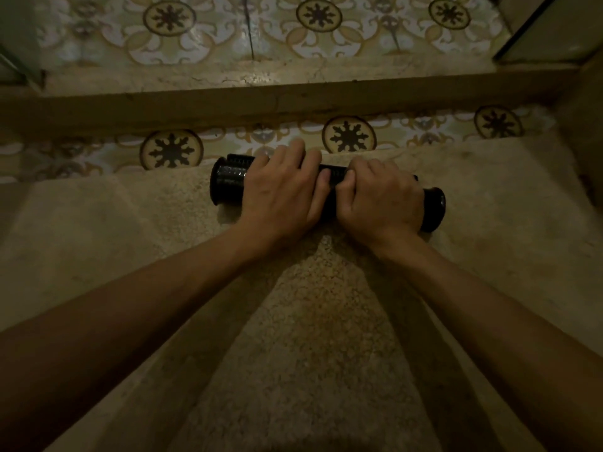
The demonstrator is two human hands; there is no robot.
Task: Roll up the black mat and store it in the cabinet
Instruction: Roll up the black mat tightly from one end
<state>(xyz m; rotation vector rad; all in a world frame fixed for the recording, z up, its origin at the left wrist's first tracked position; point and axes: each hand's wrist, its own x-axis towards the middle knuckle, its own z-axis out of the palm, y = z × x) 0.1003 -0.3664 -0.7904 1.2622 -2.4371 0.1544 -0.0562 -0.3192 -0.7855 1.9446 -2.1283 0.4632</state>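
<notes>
A black textured mat, rolled into a tight cylinder, lies crosswise on a speckled beige stone floor, just short of a strip of floral-patterned tiles. Both ends of the roll stick out past the person's hands; no flat part of the mat shows, so the rolling looks abt done. The left hand presses down over the roll's middle w/ fingers draped across the top; the right hand is curled round it nearer the right end, fingers tucked under, knuckles nearly touching the left. Beyond the tiles runs a raised stone ledge, w/ more patterned floor behind. No cabinet can be picked out for certain; a panel at top right may be part of one. Risk from here: springy mat could uncoil on the lift if either hand eases off, esp. at the free ends.
</notes>
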